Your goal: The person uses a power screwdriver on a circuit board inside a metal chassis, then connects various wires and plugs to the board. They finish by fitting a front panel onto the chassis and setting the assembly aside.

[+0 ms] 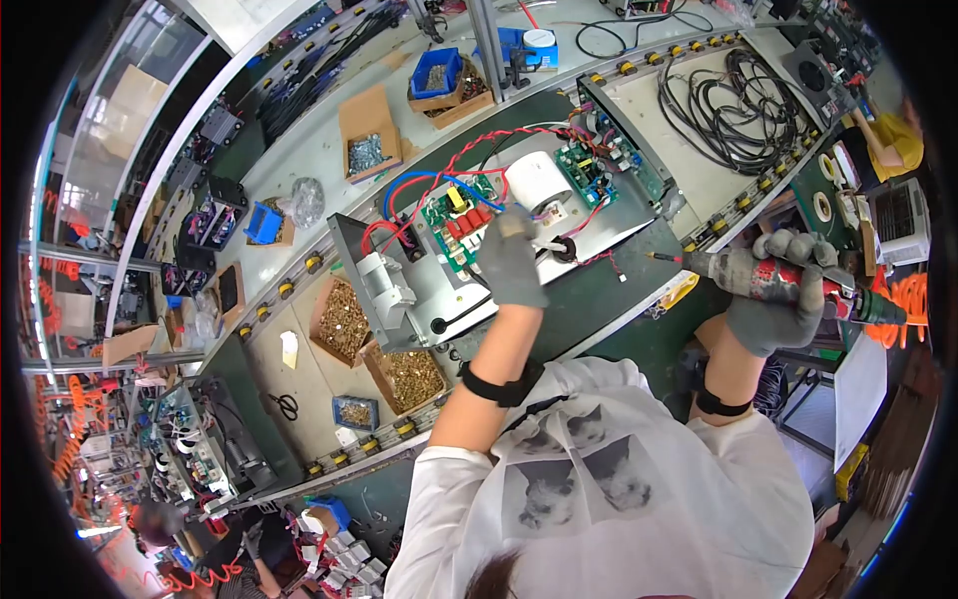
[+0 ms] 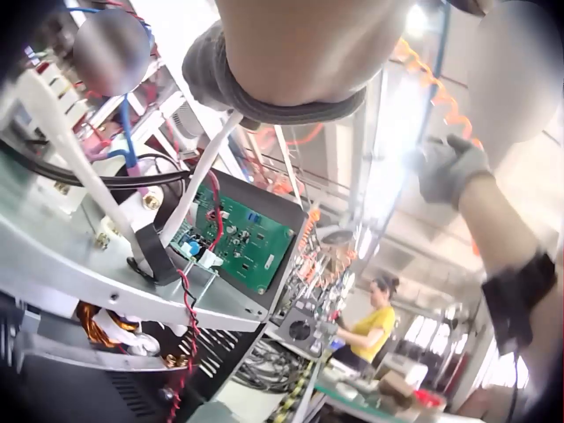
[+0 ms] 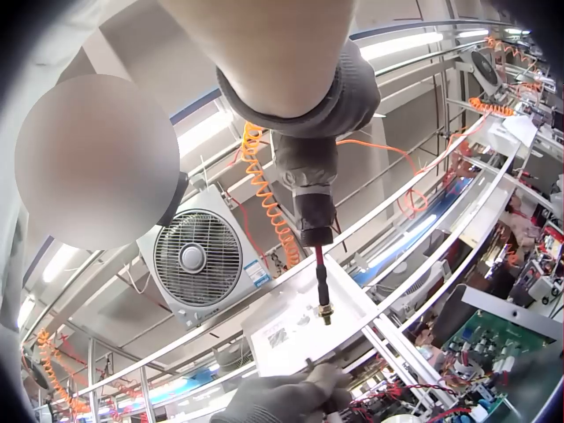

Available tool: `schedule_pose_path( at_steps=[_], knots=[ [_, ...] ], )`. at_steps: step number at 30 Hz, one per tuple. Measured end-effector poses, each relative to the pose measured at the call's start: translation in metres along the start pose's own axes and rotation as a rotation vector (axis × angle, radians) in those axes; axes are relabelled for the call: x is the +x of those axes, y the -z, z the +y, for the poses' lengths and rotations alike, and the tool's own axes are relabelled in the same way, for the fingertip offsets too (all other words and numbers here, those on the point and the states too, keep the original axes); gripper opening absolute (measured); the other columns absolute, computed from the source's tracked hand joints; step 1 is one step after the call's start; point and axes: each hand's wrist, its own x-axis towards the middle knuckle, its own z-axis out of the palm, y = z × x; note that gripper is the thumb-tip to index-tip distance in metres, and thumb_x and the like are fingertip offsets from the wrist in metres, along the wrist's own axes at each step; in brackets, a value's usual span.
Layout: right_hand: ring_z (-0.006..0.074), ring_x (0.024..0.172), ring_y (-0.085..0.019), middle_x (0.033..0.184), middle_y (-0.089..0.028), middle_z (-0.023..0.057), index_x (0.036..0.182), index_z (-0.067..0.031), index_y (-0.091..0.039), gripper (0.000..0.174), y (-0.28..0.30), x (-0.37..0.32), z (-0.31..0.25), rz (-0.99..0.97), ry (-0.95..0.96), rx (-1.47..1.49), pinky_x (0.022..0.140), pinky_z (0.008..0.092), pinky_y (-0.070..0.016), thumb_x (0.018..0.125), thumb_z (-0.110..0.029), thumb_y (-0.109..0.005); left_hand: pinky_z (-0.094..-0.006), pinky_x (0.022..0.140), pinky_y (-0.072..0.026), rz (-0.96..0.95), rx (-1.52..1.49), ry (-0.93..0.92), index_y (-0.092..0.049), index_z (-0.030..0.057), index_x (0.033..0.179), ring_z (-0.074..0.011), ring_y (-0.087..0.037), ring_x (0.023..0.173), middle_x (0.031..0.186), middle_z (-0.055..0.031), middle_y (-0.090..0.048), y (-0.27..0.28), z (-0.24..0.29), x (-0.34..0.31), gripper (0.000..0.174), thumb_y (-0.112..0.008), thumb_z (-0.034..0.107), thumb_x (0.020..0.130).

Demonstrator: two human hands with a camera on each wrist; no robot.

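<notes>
My gloved left hand [image 1: 511, 262] is over the open metal chassis [image 1: 599, 245], its fingers curled at a white cable [image 2: 204, 159] that leads down to a black grommet [image 1: 564, 250]. The fingertips are hidden in the head view. Near the hand stand a white cylinder [image 1: 539, 185] and a green circuit board [image 1: 457, 222] with red parts. My gloved right hand [image 1: 773, 309] grips a red and black power screwdriver [image 1: 763, 280] to the right of the chassis. A brass-coloured fastener [image 3: 326, 314] sits at its bit's tip.
Cartons of brass fasteners [image 1: 341, 321] lie left of the chassis. Behind it are a box of silvery screws [image 1: 369, 152] and blue bins [image 1: 436, 75]. Coiled black cables [image 1: 733, 110] lie at the far right. An orange air hose [image 1: 908, 299] hangs beyond the screwdriver. A person in yellow [image 2: 374, 326] is farther along.
</notes>
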Motion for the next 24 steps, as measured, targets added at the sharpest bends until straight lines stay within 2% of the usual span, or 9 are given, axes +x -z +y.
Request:
schedule_pose_path(
  at_steps=[1,3,6,8,10,12,14,18,24],
  knots=[
    [0.0233,0.081,-0.050,0.089,-0.053,0.0096,0.106,-0.0037,-0.052,0.025,-0.001,-0.001,0.005,-0.021,-0.017,0.028,0.073,0.0381,-0.0420,0.083,-0.015,-0.053,-0.0298,0.051,-0.0419,0.008,0.006,0.000,-0.059,0.0020,0.089,-0.0177,-0.050,0.055,0.069,-0.0064,-0.056,0.010,-0.003,0.003,0.018,-0.045,0.013,0.090],
    [0.0239,0.081,-0.052,0.089,-0.054,0.0101,0.106,-0.0035,-0.052,0.025,-0.004,-0.001,0.018,-0.020,-0.038,0.024,0.073,0.0383,-0.0426,0.083,-0.014,-0.053,-0.0223,0.039,-0.0240,-0.138,-0.766,0.573,-0.052,0.0079,0.084,-0.0071,-0.028,0.045,0.057,0.0039,-0.039,0.031,-0.008,0.005,0.016,-0.042,0.016,0.091],
    [0.0272,0.078,-0.056,0.087,-0.057,0.0143,0.105,-0.0023,-0.052,0.025,-0.012,0.000,0.041,0.007,-0.082,0.070,0.069,0.0398,-0.0454,0.082,-0.012,-0.053,-0.0212,0.042,-0.0264,-0.405,-0.868,0.885,-0.050,0.0087,0.083,-0.0070,-0.027,0.047,0.059,0.0039,-0.035,0.050,-0.017,0.003,0.021,-0.040,0.022,0.095],
    [0.0275,0.075,-0.057,0.084,-0.057,0.0142,0.104,-0.0021,-0.053,0.025,-0.027,0.000,0.056,0.045,-0.138,0.075,0.066,0.0403,-0.0461,0.080,-0.010,-0.055,-0.0218,0.041,-0.0274,-0.468,-0.913,0.896,-0.057,0.0074,0.088,-0.0075,-0.030,0.046,0.062,0.0032,-0.043,0.056,-0.021,0.007,0.023,-0.041,0.022,0.095],
    [0.0271,0.073,-0.057,0.083,-0.058,0.0140,0.101,-0.0016,-0.053,0.022,-0.032,0.002,0.075,-0.002,-0.152,0.093,0.066,0.0411,-0.0478,0.079,-0.004,-0.055,-0.0228,0.046,-0.0319,-0.364,0.171,0.500,-0.062,0.0045,0.092,-0.0089,-0.038,0.051,0.061,0.0015,-0.049,0.048,0.005,0.005,0.027,-0.045,0.025,0.094],
    [0.0263,0.071,-0.058,0.082,-0.058,0.0135,0.098,-0.0013,-0.054,0.020,-0.046,0.002,0.092,-0.031,-0.185,0.131,0.065,0.0404,-0.0487,0.078,-0.001,-0.055,-0.0259,0.054,-0.0383,-0.296,0.400,0.308,-0.066,0.0024,0.099,-0.0115,-0.048,0.057,0.067,-0.0026,-0.058,0.049,-0.002,0.009,0.031,-0.045,0.026,0.093],
    [0.0253,0.071,-0.059,0.081,-0.059,0.0133,0.097,-0.0013,-0.054,0.020,-0.054,-0.001,0.110,-0.039,-0.202,0.116,0.065,0.0394,-0.0491,0.078,0.000,-0.056,-0.0288,0.060,-0.0421,-0.462,0.799,0.174,-0.065,0.0019,0.097,-0.0139,-0.053,0.063,0.069,-0.0044,-0.060,0.050,0.000,0.015,0.031,-0.042,0.023,0.095],
    [0.0222,0.070,-0.060,0.079,-0.060,0.0127,0.095,-0.0012,-0.054,0.020,-0.068,-0.012,0.140,-0.017,-0.237,0.024,0.065,0.0360,-0.0500,0.075,0.001,-0.057,-0.0280,0.067,-0.0431,-0.503,0.628,0.472,-0.065,0.0019,0.094,-0.0149,-0.055,0.067,0.070,-0.0052,-0.062,0.042,0.015,0.023,0.031,-0.041,0.022,0.095],
    [0.0200,0.068,-0.060,0.078,-0.061,0.0120,0.094,-0.0020,-0.055,0.020,-0.072,-0.025,0.162,-0.001,-0.268,-0.006,0.065,0.0340,-0.0503,0.075,0.001,-0.059,-0.0286,0.071,-0.0433,-0.562,0.642,0.475,-0.065,0.0019,0.092,-0.0160,-0.057,0.072,0.073,-0.0066,-0.064,0.048,0.002,0.031,0.030,-0.041,0.019,0.093]
  ],
)
